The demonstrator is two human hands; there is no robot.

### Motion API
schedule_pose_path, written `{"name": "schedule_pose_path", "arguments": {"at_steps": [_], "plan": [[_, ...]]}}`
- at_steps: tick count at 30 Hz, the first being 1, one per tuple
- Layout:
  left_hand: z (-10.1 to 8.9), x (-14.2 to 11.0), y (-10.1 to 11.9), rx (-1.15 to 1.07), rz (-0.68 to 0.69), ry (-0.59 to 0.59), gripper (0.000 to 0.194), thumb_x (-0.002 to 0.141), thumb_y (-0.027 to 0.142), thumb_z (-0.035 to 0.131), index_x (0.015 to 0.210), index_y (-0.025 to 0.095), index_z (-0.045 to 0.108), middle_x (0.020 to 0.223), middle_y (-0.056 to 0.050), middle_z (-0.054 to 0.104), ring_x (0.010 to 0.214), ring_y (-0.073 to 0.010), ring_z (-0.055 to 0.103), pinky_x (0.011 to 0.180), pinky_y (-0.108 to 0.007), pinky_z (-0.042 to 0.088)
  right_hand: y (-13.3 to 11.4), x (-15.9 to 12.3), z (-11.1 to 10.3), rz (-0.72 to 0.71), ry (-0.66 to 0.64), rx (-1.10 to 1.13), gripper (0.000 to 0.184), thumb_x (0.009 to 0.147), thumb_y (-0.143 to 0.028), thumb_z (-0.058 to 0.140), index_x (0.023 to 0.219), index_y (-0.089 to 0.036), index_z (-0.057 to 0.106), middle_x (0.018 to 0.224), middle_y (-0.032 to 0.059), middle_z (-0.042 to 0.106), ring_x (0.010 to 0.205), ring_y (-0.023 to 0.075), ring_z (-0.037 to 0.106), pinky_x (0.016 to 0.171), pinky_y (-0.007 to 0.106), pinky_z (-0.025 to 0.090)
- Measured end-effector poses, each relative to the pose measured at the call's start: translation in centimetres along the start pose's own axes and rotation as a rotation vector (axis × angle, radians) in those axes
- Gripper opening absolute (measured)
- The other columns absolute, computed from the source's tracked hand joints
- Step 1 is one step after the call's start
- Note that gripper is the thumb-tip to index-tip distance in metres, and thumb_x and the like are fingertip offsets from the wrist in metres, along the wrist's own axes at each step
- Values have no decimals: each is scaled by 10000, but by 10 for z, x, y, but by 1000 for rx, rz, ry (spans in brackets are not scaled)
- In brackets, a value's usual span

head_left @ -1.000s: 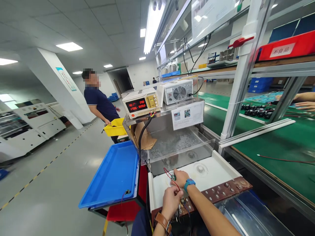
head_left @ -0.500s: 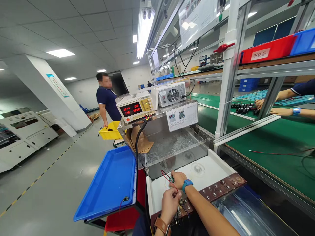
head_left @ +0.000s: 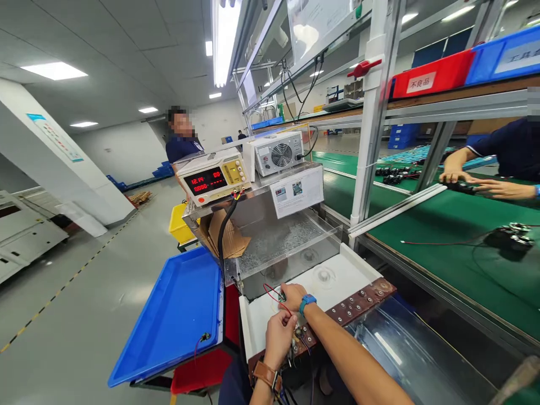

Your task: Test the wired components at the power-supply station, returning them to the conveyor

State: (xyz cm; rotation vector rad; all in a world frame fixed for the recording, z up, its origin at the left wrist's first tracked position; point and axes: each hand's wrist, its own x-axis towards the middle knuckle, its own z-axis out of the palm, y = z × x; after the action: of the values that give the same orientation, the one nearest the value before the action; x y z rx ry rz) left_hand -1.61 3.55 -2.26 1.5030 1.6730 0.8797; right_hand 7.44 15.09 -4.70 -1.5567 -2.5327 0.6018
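Pinching the red wire (head_left: 286, 307), the left hand (head_left: 277, 339) had its fingers closed almost together in the head view, just beside the metal studs of the brown strip (head_left: 371, 293), seemingly to control the thin lead close to the contacts. The right hand (head_left: 294, 296) curled its fingers around the edge of a small circuit board (head_left: 281, 297) over the white tray (head_left: 346, 270), probably to steady it while leaving slack in the wire's loop; its exact grip was partly hidden. Another small board (head_left: 205, 337) sat near the close corner of the blue tray (head_left: 169, 304), apparently within easy reach. Behind the work, the power supply (head_left: 217, 177) stood raised with its red digits facing the person, likely so they could be read without leaning.
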Motion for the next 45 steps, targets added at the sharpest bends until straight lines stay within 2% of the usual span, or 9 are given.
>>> {"name": "schedule_pose_path", "arguments": {"at_steps": [12, 19, 28, 37, 41, 45], "plan": [[3, 2, -6, 17, -36, -37, 305, 806, 449, 553, 764, 176, 683, 682, -14, 664, 655, -160, 556, 656, -263, 402, 7, 2, 4, 34, -46, 32, 503, 754, -473, 698, 1156, -183, 614, 1052, 111, 716, 981, 259, 653, 775, 297, 406], [3, 1, -4, 32, -23, -19, 310, 810, 450, 566, 730, 171, 676, 664, -25, 662, 660, -174, 563, 639, -269, 401, 3, 0, -1, 3, -20, 24, 474, 729, -454, 707, 1113, -188, 629, 1006, 106, 726, 946, 264, 668, 743, 295, 414], [1, -3, 4, 55, -15, 6, 225, 791, 344, 526, 718, 181, 664, 695, -28, 676, 674, -179, 571, 667, -273, 380, 2, 1, 3, -2, 8, 33, 431, 706, -419, 699, 1070, -195, 645, 978, 100, 732, 931, 270, 676, 738, 294, 425], [4, -1, -2, 66, -34, 16, 202, 783, 328, 523, 694, 183, 631, 681, -35, 655, 666, -186, 554, 655, -284, 375, -3, -3, -1, 10, 23, 53, 420, 682, -375, 711, 1056, -194, 655, 976, 112, 734, 935, 286, 682, 742, 304, 442], [6, 4, -7, 60, -37, 31, 263, 785, 417, 548, 670, 190, 616, 656, -24, 641, 652, -185, 557, 648, -284, 382, -3, -1, -3, -2, 13, 30, 411, 688, -377, 715, 1051, -193, 658, 986, 111, 731, 948, 290, 677, 756, 309, 443], [1, 5, -8, -16, 9, 43, 481, 752, 650, 545, 672, 187, 646, 664, -50, 672, 680, -217, 604, 677, -312, 448, -11, -6, -11, 1, 58, 76, 376, 706, -398, 728, 1024, -210, 658, 961, 85, 728, 925, 269, 671, 734, 291, 426]]}}
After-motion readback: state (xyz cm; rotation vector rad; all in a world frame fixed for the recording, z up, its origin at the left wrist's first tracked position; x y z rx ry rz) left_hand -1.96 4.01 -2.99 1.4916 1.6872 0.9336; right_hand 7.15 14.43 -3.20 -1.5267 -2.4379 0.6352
